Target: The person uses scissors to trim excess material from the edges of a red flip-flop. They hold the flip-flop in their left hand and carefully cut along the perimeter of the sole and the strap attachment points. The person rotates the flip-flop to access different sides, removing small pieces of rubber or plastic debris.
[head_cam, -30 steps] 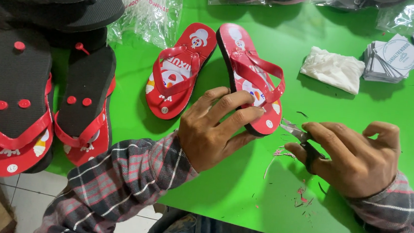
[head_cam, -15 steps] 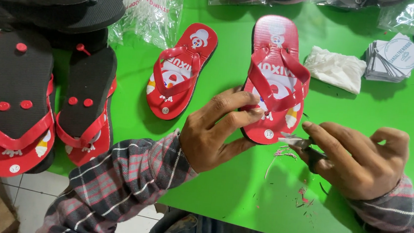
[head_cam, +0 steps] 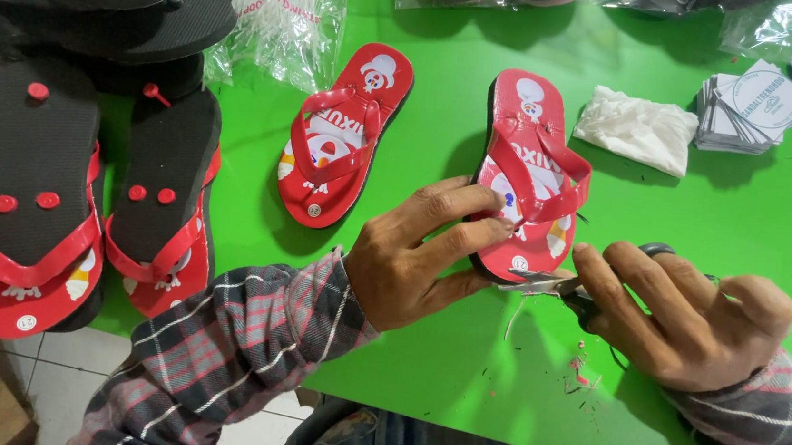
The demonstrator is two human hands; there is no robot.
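Since the earlier frame, the red sandal [head_cam: 528,182] is sitting straighter on the green table [head_cam: 422,139], its heel pinched by the left hand [head_cam: 412,257], while the right hand [head_cam: 684,310], gripping small scissors [head_cam: 553,284], is best snipping flush with a steady heel.

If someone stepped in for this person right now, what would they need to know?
Left hand: fingers pin the heel of the right-side red sandal on the green table.
Right hand: holds scissors, blades at that sandal's heel edge.
Second red sandal lies free to the left.
Done: some trimmings lie on the table.
Left: a thin strand hangs below the blades; the second sandal looks untouched, though that is hard to tell.
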